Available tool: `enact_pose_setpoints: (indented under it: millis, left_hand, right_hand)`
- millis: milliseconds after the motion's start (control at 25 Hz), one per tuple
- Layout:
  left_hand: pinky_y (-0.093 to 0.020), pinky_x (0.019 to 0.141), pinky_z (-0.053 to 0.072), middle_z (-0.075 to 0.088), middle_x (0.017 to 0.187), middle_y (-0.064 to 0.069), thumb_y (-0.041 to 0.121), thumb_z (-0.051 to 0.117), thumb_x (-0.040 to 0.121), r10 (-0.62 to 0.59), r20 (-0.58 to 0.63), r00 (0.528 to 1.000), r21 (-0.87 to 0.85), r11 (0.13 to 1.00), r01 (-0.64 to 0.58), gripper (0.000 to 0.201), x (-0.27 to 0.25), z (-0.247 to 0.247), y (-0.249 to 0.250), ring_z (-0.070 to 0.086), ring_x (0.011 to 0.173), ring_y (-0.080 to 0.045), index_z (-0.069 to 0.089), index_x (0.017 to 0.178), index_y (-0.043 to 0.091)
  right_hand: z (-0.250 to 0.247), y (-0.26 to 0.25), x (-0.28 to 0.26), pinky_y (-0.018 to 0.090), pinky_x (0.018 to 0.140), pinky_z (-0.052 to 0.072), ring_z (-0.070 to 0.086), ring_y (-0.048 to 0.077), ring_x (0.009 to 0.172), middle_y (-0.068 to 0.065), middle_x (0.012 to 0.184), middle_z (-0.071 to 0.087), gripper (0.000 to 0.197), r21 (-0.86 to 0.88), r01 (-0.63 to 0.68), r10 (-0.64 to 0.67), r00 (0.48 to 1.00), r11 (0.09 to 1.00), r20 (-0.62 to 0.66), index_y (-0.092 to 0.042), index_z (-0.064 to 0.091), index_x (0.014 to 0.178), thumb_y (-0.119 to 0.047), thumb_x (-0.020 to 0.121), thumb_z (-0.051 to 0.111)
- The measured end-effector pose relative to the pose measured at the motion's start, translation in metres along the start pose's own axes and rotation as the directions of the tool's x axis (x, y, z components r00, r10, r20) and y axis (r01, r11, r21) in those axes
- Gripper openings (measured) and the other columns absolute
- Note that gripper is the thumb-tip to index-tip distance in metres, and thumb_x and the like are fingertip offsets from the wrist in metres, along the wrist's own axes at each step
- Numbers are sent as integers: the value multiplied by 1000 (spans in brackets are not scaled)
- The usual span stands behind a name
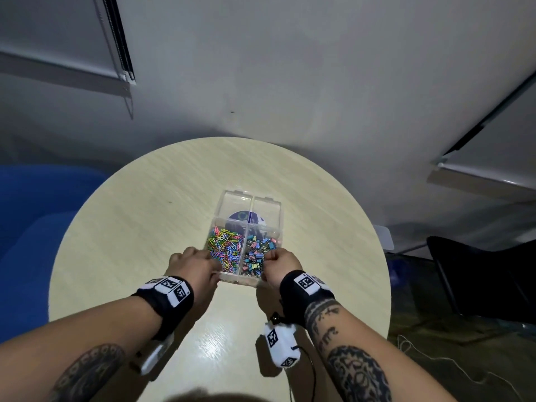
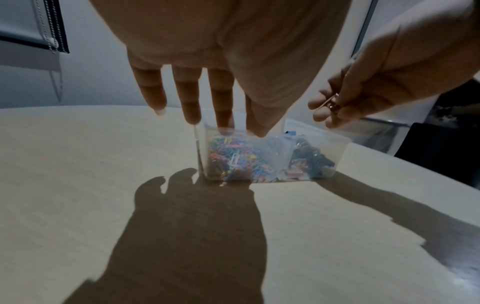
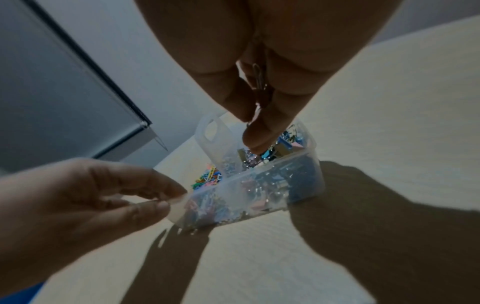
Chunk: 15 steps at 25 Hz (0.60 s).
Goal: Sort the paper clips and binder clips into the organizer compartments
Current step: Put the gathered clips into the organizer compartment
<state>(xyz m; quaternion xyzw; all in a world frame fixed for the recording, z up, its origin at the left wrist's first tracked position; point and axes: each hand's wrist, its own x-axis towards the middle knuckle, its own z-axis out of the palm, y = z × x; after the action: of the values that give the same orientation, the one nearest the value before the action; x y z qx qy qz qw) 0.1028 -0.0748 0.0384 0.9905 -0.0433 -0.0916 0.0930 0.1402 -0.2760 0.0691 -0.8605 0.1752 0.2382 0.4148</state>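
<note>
A clear plastic organizer [image 1: 238, 281] stands on the round table, its lid [image 1: 236, 203] open at the back. Its left compartment holds coloured paper clips [image 1: 224, 248] and its right one holds small binder clips [image 1: 256, 255]. My left hand [image 1: 213, 266] holds the organizer's near left corner [image 3: 179, 205] between thumb and fingers, the other fingers straight. Over the right compartment, my right hand [image 1: 268, 256] pinches one small binder clip [image 3: 259, 86], which also shows in the left wrist view as binder clip [image 2: 333, 104]. A divider with a handle hole [image 3: 215, 142] splits the two compartments.
The pale wooden table [image 1: 145, 213] is bare around the organizer. A blue seat [image 1: 29, 227] stands to the left and a black chair [image 1: 478, 271] to the right. A grey wall lies behind, and a thin cable [image 1: 435, 358] trails on the floor at right.
</note>
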Motion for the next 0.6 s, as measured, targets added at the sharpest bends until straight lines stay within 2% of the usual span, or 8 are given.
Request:
enact_pose_setpoints:
  millis: [80, 160, 320, 440, 560, 600]
  left_hand:
    - [-36, 88, 43, 61, 114, 12, 49, 50, 91, 9, 71, 997, -29, 1000, -7, 25, 3, 1, -6, 53, 109, -19, 62, 110, 40]
    - [-31, 86, 48, 63, 113, 8, 45, 56, 90, 26, 104, 994, -104, 994, -15, 24, 9, 2, -12, 58, 106, -19, 65, 111, 39]
    - [-27, 85, 50, 63, 111, 8, 45, 57, 90, 37, 130, 991, -105, 994, -24, 24, 13, 2, -14, 60, 104, -17, 66, 111, 39]
    - [-27, 82, 50, 64, 108, 7, 46, 56, 90, 61, 166, 984, -65, 997, -51, 23, 16, -4, -13, 61, 101, -18, 66, 109, 39]
    - [-27, 78, 50, 67, 105, 5, 45, 55, 88, 45, 233, 971, -8, 999, -45, 23, 16, -12, -7, 64, 96, -21, 66, 106, 36]
    - [-26, 77, 49, 67, 104, 4, 44, 55, 88, 51, 265, 963, 6, 999, -54, 23, 15, -16, -4, 64, 96, -21, 66, 106, 35]
  right_hand:
    - [-1, -9, 4, 24, 78, 48, 61, 25, 92, 6, 116, 67, 27, -176, 35, -35, 999, 984, 3, -21, 64, 110, -8, 91, 50]
    - [-1, -13, 5, 23, 75, 41, 57, 26, 92, 9, 121, 65, 37, -269, 19, -14, 1000, 963, 21, -18, 60, 123, -2, 91, 49]
    - [4, -5, -2, 21, 87, 42, 60, 24, 117, 5, 136, 61, 50, -265, 83, -67, 995, 961, 69, -20, 51, 141, -5, 94, 53]
    - [8, 8, -4, 19, 93, 43, 61, 20, 116, 1, 132, 62, 54, -252, 135, -130, 991, 958, 35, -24, 55, 137, 1, 91, 47]
    - [14, 37, -21, 17, 96, 44, 60, 12, 106, -7, 118, 60, 44, -217, 211, -221, 975, 953, -20, -26, 63, 121, -3, 89, 45]
    - [19, 51, -31, 16, 95, 45, 60, 10, 103, -9, 114, 59, 39, -203, 250, -254, 967, 947, 5, -27, 64, 116, -6, 89, 45]
